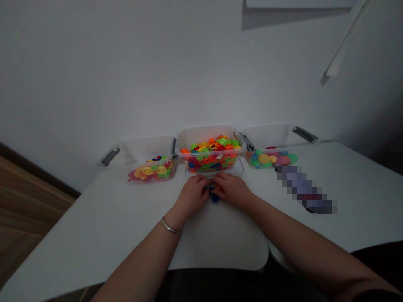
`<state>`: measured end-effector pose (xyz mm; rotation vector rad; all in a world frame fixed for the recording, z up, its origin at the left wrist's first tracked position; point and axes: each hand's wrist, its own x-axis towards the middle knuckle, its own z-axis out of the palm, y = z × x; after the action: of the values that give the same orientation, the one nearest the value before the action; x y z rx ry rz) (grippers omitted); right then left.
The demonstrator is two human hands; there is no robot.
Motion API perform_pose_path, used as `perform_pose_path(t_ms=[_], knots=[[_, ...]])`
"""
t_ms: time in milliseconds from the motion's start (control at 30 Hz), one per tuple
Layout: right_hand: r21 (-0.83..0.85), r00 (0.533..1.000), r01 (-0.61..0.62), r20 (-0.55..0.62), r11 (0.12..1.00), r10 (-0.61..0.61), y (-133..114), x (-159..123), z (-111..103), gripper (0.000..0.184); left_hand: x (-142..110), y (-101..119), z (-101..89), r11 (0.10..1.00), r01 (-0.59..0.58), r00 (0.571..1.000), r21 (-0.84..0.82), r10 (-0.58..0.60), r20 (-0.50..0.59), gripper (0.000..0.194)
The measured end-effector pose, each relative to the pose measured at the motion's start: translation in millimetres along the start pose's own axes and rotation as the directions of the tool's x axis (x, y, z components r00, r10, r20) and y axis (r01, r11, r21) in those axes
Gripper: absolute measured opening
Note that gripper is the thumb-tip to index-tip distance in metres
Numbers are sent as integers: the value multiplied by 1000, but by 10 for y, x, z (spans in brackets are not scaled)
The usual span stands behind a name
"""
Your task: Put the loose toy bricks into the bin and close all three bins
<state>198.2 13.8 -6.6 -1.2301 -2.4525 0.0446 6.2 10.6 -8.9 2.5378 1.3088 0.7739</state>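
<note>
My left hand [195, 192], with a silver bangle on the wrist, meets my right hand [232, 188] low over the white table. Both hands are closed, fingers bent inward around small plastic pieces. A dark blue plastic building piece [215, 198] shows between the fingertips of the two hands. Something orange peeks out by the right fingers, mostly covered. How the pieces join is hidden by my fingers. Just beyond my hands stands a clear bin [210, 156] heaped with orange, green, red and yellow plastic pieces.
Clear bins with colourful pieces stand at left [151, 171] and right [270, 158], their grey handles sticking out. A blurred, pixelated long object [304, 188] lies on the table [94, 226] to the right. A wall rises behind. Brown wood [22, 209] shows at far left.
</note>
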Motion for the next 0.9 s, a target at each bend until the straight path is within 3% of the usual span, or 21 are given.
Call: perform_pose_path(t_ms=[133,233,467,700,767,900], knots=[[107,996,-48,-72,993,55,2,-55,73,36,11,2,31,999,-34,999,-9,33,-16,31],[169,983,-68,-157,983,95,32,-47,103,34,25,22,21,998,-52,998,-21,51,-43,29],[219,918,130,-396,967,-34,84,-58,131,12,57,109,-36,994,-8,998,-108,1,-67,16],[196,924,197,-364,961,-116,40,-5,129,10,56,128,0,976,81,986,-201,-107,-124,16],[211,925,239,-347,948,-156,16,31,59,20,62,127,-18,969,107,981,-221,-139,-135,19],[323,940,280,-283,904,-190,-64,82,-188,40,87,124,-84,885,125,972,-448,-200,-124,19]])
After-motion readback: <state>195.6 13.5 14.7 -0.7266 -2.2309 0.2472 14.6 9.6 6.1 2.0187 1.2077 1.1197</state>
